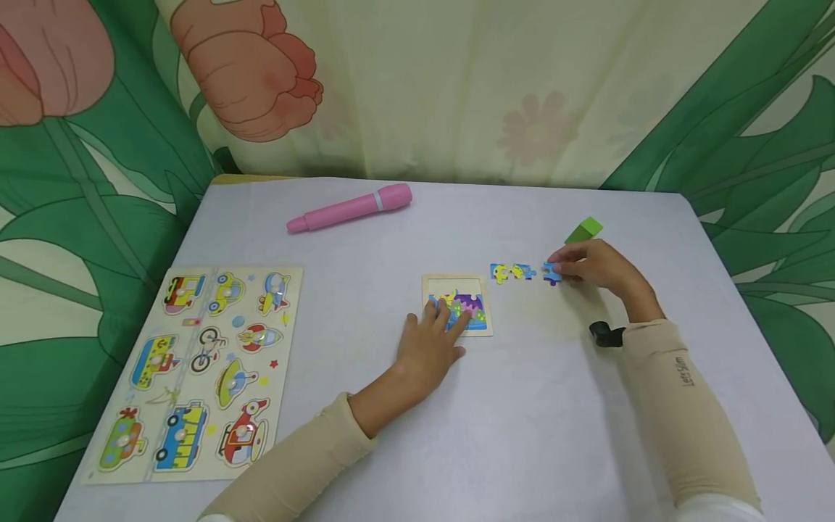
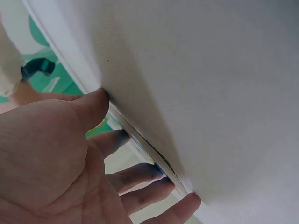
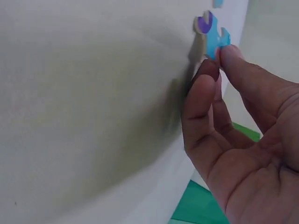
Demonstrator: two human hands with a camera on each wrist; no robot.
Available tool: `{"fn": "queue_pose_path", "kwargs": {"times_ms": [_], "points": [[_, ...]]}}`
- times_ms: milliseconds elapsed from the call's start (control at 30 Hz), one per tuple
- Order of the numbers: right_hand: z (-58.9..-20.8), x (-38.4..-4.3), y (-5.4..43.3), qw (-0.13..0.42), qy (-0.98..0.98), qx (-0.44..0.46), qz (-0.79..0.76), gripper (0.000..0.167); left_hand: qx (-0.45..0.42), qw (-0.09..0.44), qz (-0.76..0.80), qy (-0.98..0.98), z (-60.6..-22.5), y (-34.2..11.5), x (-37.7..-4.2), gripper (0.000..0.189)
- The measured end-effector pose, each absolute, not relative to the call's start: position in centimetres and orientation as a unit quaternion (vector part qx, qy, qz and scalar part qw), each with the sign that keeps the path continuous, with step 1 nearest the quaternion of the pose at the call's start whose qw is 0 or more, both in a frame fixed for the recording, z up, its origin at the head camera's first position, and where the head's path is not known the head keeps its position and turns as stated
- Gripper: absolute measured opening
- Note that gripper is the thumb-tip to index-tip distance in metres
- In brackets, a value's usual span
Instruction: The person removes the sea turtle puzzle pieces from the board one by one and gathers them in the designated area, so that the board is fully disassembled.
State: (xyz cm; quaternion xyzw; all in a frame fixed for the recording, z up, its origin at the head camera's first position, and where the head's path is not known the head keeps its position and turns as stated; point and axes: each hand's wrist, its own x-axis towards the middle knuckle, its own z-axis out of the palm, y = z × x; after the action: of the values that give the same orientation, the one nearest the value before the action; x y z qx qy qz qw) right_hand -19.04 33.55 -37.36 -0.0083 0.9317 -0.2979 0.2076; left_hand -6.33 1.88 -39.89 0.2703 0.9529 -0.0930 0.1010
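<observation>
My left hand (image 1: 427, 351) rests its spread fingers on a small wooden jigsaw tray (image 1: 457, 277), whose lower part holds colourful pieces while its upper part shows bare wood. In the left wrist view, the fingertips and thumb (image 2: 96, 105) touch along the tray's edge. My right hand (image 1: 607, 274) pinches a blue and purple jigsaw piece (image 3: 212, 37) between thumb and fingers, at the table surface or just above it. Left of that piece lie two more jigsaw pieces, one blue and yellow (image 1: 499, 272), the other similar (image 1: 523, 272), close together beside the tray's upper right corner.
A peg puzzle board (image 1: 291, 290) with vehicle pictures lies on the left of the white table (image 1: 522, 435). At the back is a pink pen-shaped thing (image 1: 349, 209). A green block (image 1: 583, 230) stands just behind my right hand. A patterned curtain (image 1: 424, 87) hangs behind the table.
</observation>
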Motion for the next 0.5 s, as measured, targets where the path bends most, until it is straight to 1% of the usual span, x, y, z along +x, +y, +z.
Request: {"fn": "queue_pose_path", "kwargs": {"times_ms": [100, 233, 500], "points": [[-37.8, -19.3, 33.6, 0.204, 0.938, -0.024, -0.278, 0.028, 0.271, 0.103, -0.095, 0.952, -39.9, 1.9, -6.3, 0.063], [-38.1, -19.5, 33.3, 0.186, 0.945, -0.045, -0.266, 0.025, 0.271, 0.103, -0.094, 0.952, -39.9, 1.9, -6.4, 0.064], [-38.6, -19.0, 32.9, 0.151, 0.950, -0.046, -0.270, 0.021, 0.287, 0.108, -0.077, 0.949, -39.8, 1.4, -6.5, 0.065]]}}
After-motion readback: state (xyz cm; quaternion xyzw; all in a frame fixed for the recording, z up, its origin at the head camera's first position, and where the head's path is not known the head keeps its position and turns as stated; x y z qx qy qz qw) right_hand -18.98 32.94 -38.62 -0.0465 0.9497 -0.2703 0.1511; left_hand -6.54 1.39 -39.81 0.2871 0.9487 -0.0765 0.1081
